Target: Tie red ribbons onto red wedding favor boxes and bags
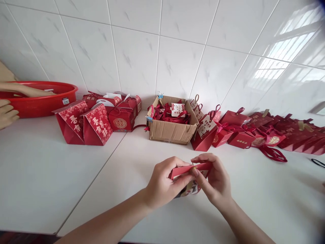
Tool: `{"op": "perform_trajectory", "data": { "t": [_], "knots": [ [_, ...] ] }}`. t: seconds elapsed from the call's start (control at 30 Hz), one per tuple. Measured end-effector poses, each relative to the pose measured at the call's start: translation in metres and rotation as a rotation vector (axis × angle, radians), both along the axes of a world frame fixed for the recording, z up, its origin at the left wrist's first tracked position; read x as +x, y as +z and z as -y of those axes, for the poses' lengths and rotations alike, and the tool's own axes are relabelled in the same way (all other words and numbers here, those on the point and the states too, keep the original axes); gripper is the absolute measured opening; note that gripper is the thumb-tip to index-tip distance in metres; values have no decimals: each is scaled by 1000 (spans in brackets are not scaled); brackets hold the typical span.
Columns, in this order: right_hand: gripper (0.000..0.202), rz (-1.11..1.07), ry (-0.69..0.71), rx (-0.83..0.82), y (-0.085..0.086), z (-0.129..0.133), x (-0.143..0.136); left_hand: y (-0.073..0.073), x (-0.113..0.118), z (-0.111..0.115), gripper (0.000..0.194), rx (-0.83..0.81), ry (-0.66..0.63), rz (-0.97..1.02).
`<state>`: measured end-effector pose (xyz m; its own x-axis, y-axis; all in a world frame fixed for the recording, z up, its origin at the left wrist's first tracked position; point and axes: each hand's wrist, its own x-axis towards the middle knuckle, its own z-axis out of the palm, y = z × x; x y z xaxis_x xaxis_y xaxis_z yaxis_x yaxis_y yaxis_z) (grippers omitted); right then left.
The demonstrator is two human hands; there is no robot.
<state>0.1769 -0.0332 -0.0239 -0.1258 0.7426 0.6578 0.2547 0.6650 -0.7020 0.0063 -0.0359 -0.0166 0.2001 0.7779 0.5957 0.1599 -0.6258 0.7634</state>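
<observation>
Both my hands are closed on a small red gift box (189, 191) at the front middle of the white table. My left hand (165, 181) pinches the left part of its flat red top edge between thumb and fingers. On the right part of that edge, the thumb and fingers of my right hand (215, 178) press together near a small gold-coloured spot. A printed picture shows on the box's near side below my fingers. My hands hide much of the box. Just beyond them stands a cardboard box (172, 133) holding dark red ribbons (167, 115) and a printed tag (178, 110).
Two red triangular gift boxes (98, 127) and several red handled boxes (122, 118) stand at the left. A row of red ribboned boxes (241, 138) lines the wall at the right. Another person's hand (7, 113) is beside a red basin (38, 108) at far left.
</observation>
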Motion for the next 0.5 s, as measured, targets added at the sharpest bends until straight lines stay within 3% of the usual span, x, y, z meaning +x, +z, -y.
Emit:
{"op": "perform_trajectory", "data": {
  "t": [0.13, 0.27, 0.4, 0.5],
  "knots": [
    [15, -23, -8, 123, 3, -1, -3, -7, 5, 3, 24, 101, 117, -60],
    [22, 1, -71, 272, 7, 0, -4, -9, 6, 7, 39, 42, 190, -120],
    [21, 49, -100, 403, 11, 2, -2, 2, -4, 8, 30, 75, 155, -249],
    [22, 63, -131, 461, 15, 2, 1, 11, -15, 10, 32, -5, 213, -365]
  ]
}}
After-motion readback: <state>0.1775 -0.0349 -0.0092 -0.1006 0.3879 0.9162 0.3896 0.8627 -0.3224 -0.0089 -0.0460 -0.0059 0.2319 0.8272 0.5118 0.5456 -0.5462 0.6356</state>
